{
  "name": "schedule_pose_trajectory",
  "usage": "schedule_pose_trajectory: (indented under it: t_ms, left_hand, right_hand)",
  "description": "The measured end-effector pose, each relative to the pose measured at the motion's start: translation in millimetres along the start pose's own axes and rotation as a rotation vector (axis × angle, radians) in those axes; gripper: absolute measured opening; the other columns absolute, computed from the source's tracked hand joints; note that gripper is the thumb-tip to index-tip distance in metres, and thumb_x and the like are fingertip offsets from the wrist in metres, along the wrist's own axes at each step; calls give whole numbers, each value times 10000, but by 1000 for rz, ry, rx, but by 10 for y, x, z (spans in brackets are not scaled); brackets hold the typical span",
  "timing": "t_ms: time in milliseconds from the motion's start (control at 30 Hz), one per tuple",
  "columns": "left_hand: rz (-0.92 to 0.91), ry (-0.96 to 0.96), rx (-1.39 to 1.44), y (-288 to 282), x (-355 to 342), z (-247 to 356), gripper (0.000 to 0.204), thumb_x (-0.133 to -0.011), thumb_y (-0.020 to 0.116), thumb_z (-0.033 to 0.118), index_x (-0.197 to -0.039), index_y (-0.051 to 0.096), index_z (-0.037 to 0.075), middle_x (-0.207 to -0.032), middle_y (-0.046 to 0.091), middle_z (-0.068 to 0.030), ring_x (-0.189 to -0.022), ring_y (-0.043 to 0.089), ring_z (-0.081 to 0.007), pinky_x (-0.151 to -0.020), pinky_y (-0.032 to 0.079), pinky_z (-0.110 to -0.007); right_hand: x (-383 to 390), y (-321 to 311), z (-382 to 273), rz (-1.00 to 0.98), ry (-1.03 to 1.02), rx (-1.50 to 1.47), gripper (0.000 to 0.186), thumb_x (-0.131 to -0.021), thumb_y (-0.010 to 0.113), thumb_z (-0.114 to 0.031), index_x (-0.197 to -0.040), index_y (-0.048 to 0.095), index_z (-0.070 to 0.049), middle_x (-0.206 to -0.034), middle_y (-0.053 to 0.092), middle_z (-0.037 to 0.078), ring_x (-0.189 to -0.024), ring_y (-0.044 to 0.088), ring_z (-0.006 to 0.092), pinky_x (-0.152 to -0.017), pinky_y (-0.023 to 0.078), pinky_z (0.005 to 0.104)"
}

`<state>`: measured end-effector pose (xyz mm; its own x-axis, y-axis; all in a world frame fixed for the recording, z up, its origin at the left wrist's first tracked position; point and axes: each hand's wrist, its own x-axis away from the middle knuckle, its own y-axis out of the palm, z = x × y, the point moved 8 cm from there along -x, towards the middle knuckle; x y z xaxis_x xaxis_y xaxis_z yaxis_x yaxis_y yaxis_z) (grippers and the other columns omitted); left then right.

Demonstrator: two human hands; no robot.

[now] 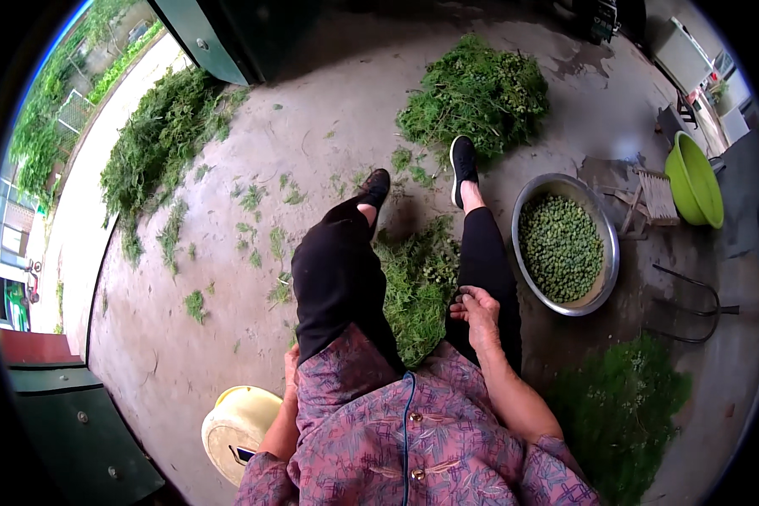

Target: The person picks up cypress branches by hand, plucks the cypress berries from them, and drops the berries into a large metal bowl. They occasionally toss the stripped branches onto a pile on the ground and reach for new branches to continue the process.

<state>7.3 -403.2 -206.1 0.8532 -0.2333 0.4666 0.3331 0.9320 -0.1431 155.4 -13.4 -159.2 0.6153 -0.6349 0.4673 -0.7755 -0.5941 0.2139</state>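
Note:
My right hand (477,308) is over my right thigh with its fingers curled together; whatever they hold, if anything, is too small to make out. My left hand (292,364) is low beside my left thigh, its fingers mostly hidden. Between my legs on the concrete lies a heap of cut green sprigs (417,287), some with small berries. Just right of my right leg stands a steel basin (605,278) full of small green berries (561,249).
Leafy piles lie ahead (472,93), far left (156,143) and lower right (616,413). At the right are a wooden folding stool (654,198), a green tub (691,177) and a bent metal frame (704,320). A cream bucket (228,422) lies behind my left arm, near green doors (76,438).

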Motion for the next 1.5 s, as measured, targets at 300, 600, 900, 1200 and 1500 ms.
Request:
schedule_pose_trajectory:
  t_ms: [300,600,900,1200,1500]
  left_hand:
    - [442,462,302,-250,-63,2130,310,-860,524,140,-1141,494,13,-790,579,-61,-548,449,-61,-483,353,-179]
    - [-74,232,521,1248,-1035,3052,278,-865,523,115,-1122,500,11,-796,598,-80,-566,497,-87,-492,411,-179]
    - [-182,-75,550,1910,-1670,2805,258,-849,553,126,-1070,526,-3,-775,610,-82,-571,529,-96,-505,418,-183]
    - [-169,-3,473,1950,-1484,3198,356,-869,509,127,-1150,444,-83,-760,506,-56,-602,416,-71,-531,365,-164]
    - [-204,-52,469,1972,-1503,3103,313,-857,530,134,-1105,499,-55,-759,562,-57,-614,500,-82,-554,394,-161]
  right_hand:
    - [119,269,-34,-45,48,273,235,-819,475,-66,-1004,557,54,-804,588,96,-602,582,127,-513,481,236]
    - [57,616,1136,-410,504,737,236,-807,495,-113,-991,584,4,-783,606,80,-597,588,131,-510,485,255]
    - [-950,-292,1528,445,592,279,173,-826,524,-86,-960,584,7,-709,587,67,-521,576,144,-397,462,248]
    - [-1791,-157,2018,405,258,1015,201,-759,649,-160,-795,569,22,-624,584,111,-454,558,185,-392,445,308]
    - [-1747,-603,2008,600,250,758,123,-725,575,-30,-829,569,36,-597,582,129,-468,558,206,-426,443,303]
